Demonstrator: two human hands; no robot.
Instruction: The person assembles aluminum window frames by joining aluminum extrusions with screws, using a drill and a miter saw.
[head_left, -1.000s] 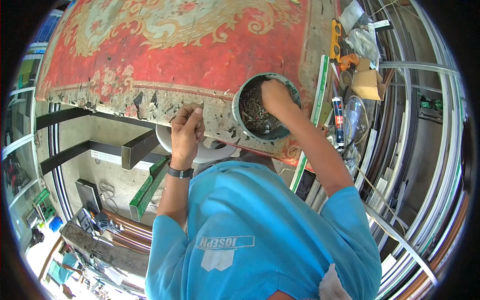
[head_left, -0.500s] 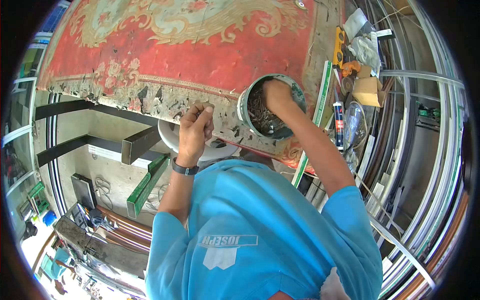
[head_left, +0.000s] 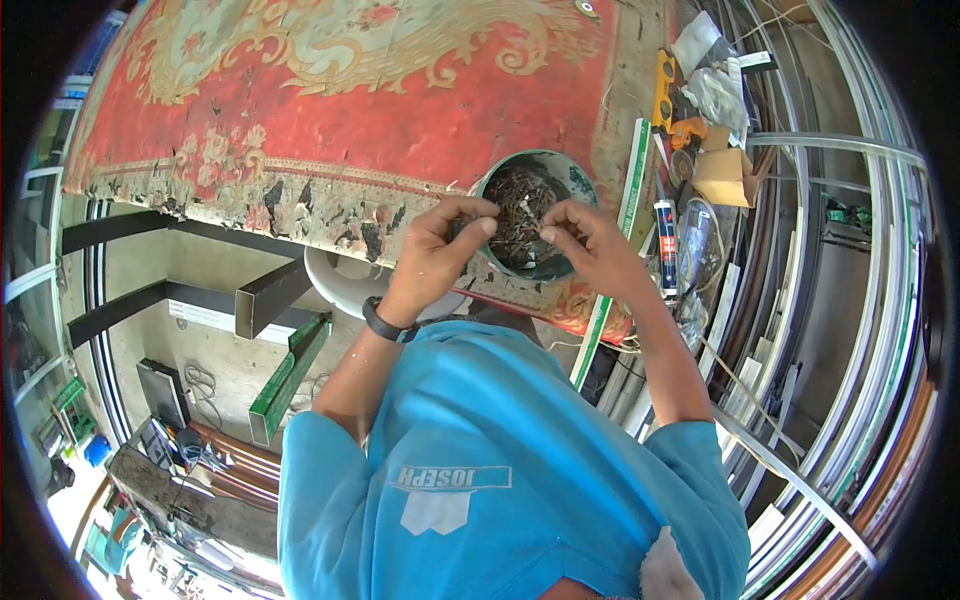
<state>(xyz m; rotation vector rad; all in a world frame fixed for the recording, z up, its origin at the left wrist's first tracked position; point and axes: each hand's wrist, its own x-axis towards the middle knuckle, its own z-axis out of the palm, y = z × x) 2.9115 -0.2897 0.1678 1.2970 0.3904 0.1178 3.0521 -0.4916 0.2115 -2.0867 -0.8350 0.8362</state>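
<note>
A round bucket point(head_left: 580, 182) full of small, dark, thin metal pieces point(head_left: 522, 205) stands near the front edge of a table covered with a worn red patterned cloth point(head_left: 400, 125). At the bucket's left rim, my left hand point(head_left: 446, 248) is pinched, thumb against fingertips. My right hand point(head_left: 592, 243) is over the bucket's right side, with thumb and index finger pressed together. Anything between the fingers of either hand is too small to make out. The two hands face each other and do not touch.
Right of the bucket lie a green-and-white strip point(head_left: 637, 175), a sealant tube point(head_left: 667, 245), a yellow level point(head_left: 663, 90) and a cardboard box point(head_left: 722, 178). Long metal profiles point(head_left: 830, 400) fill the far right. Dark metal bars point(head_left: 275, 298) jut out at the left.
My right hand has come up out of the bucket and is now pinched over its right side. My left hand has moved right, to the rim. The view has shifted slightly.
</note>
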